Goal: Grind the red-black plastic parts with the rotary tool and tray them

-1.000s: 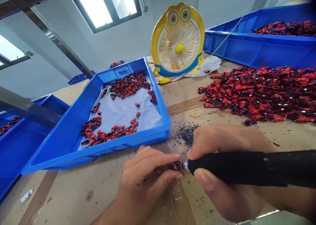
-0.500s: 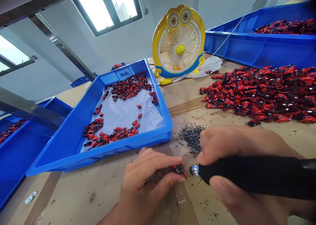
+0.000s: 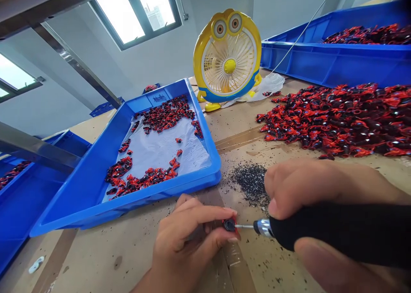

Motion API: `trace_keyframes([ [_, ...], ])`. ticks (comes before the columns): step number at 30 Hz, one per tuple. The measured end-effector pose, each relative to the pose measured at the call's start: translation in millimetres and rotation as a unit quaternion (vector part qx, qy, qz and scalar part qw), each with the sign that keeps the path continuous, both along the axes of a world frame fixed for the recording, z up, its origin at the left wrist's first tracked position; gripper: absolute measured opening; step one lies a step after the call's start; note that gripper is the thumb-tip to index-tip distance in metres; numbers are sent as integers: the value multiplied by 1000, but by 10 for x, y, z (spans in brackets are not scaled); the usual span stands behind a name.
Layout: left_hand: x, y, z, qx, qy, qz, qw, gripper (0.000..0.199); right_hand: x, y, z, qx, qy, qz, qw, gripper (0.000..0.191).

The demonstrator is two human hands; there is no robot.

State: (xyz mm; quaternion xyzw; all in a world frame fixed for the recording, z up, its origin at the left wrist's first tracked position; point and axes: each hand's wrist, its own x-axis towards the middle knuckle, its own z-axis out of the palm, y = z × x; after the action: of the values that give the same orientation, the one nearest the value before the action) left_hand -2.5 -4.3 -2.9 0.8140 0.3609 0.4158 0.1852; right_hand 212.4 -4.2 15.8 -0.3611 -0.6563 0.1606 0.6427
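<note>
Between the thumb and fingers of my left hand (image 3: 189,235) is a small black-and-red plastic part (image 3: 229,224), its round black end turned toward the tool. My right hand (image 3: 308,190) wraps round a thick black electric screwdriver (image 3: 334,233) with a silver collar. Its thin metal bit (image 3: 244,226) points left, the tip at the edge of the part; whether it touches I cannot tell. Dark shavings (image 3: 252,182) lie on the cardboard-covered table just beyond my hands.
A blue tray (image 3: 205,175) with a white liner and several black-and-red parts stands at left. Behind it is a yellow fan (image 3: 229,66). A large heap of black-and-red parts (image 3: 340,119) lies at right, below another blue bin (image 3: 337,64). A metal post (image 3: 77,66) crosses the left side.
My right hand has drawn the screwdriver back to the right, so more of the bit shows. The part in my left hand has turned slightly, and the whole view has shifted a little.
</note>
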Motion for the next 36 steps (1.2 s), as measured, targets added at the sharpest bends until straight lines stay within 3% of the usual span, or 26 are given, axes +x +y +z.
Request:
trace_keyframes([
  [9, 12, 7, 1, 15, 20, 1, 1000, 14, 73, -79, 64, -44, -77, 7, 996, 24],
  [15, 19, 8, 12, 34, 21, -15, 999, 11, 181, 13, 10, -21, -147, 61, 987, 35],
  [20, 32, 3, 39, 48, 25, -18, 998, 11, 173, 75, -11, -18, -150, 79, 985, 28],
  [27, 42, 8, 33, 56, 31, -16, 998, 8, 70, 104, -26, -9, -137, 104, 985, 4],
  [36, 41, -10, 42, 58, 35, -12, 998, 10, 44, 91, -101, 11, -99, 118, 988, 4],
])
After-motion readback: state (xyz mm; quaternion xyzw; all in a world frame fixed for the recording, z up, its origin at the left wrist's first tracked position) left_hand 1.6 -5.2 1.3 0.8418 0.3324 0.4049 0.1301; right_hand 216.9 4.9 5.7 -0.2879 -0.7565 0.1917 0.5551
